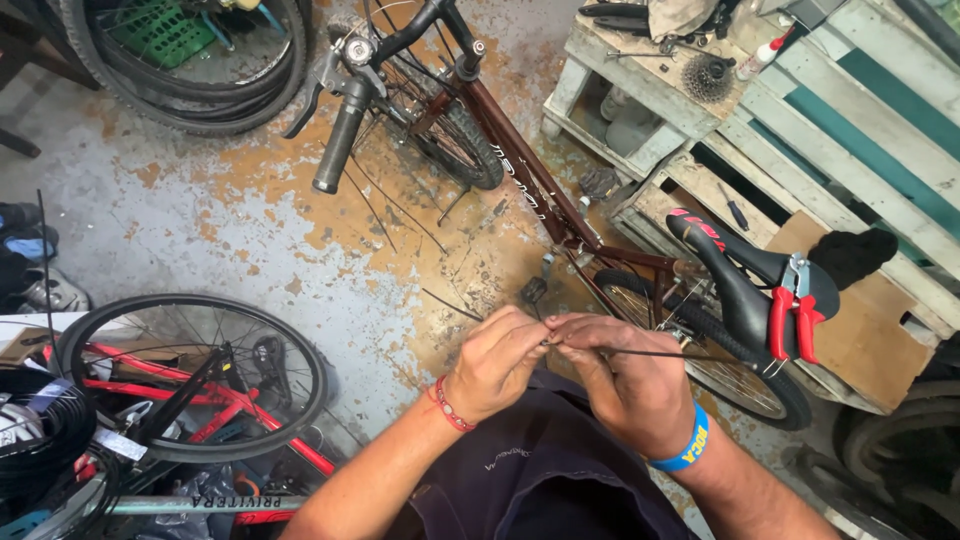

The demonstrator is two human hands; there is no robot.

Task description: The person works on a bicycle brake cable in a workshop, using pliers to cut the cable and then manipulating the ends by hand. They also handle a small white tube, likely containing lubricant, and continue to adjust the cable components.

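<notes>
Hands close together, left hand [497, 362] and right hand [625, 378] both pinching thin cable [660, 352]

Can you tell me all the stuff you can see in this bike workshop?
Bicycle: one, dark red frame, standing in the middle.
Saddle: one, black, on that bicycle.
Pliers: one, red handles, resting on the saddle.
Second bicycle: one, bright red frame, lying at lower left.
Tyres: a stack, black, top left.
Pallets: several, pale wood, top right.
Sprocket cluster: one, dark metal, on a pallet.
Screwdriver: one, dark, on a pallet.
Cable: one, thin, dark, held between both hands.
Left hand: red wristband, pinching the cable.
Right hand: blue wristband, pinching the cable.
</notes>
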